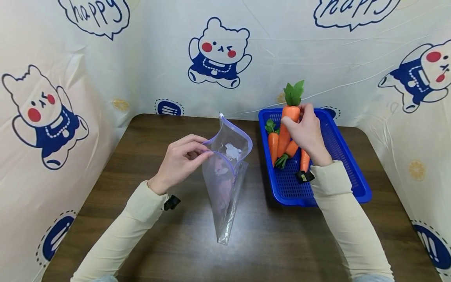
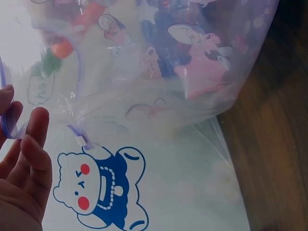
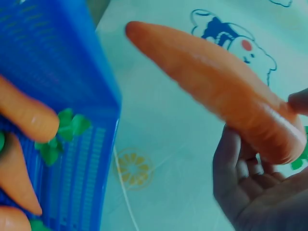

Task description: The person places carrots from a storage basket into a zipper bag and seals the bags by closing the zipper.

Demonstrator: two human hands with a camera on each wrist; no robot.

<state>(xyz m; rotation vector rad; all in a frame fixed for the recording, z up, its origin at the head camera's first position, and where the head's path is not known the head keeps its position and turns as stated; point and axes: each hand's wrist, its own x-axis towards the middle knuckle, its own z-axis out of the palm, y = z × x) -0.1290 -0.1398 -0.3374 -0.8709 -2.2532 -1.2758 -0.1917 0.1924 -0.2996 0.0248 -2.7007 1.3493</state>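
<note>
My left hand [image 1: 181,161] pinches the purple-edged rim of a clear zip bag [image 1: 220,188], whose mouth gapes toward the top right. Pink and white figures are printed on the bag [image 2: 192,62], which fills much of the left wrist view. Over the blue basket my right hand [image 1: 307,131] grips a large orange carrot [image 1: 289,113] near its leafy top, tip pointing down. In the right wrist view this carrot [image 3: 216,82] is held up beside the basket wall, between thumb and fingers. Smaller carrots [image 1: 273,145] lie in the basket beneath it.
The blue plastic basket [image 1: 340,156] stands on the right of the dark wooden table [image 1: 148,243]. A cloth [image 1: 158,47] printed with bears hangs behind and at both sides. Each wrist carries a small black camera [image 1: 172,203].
</note>
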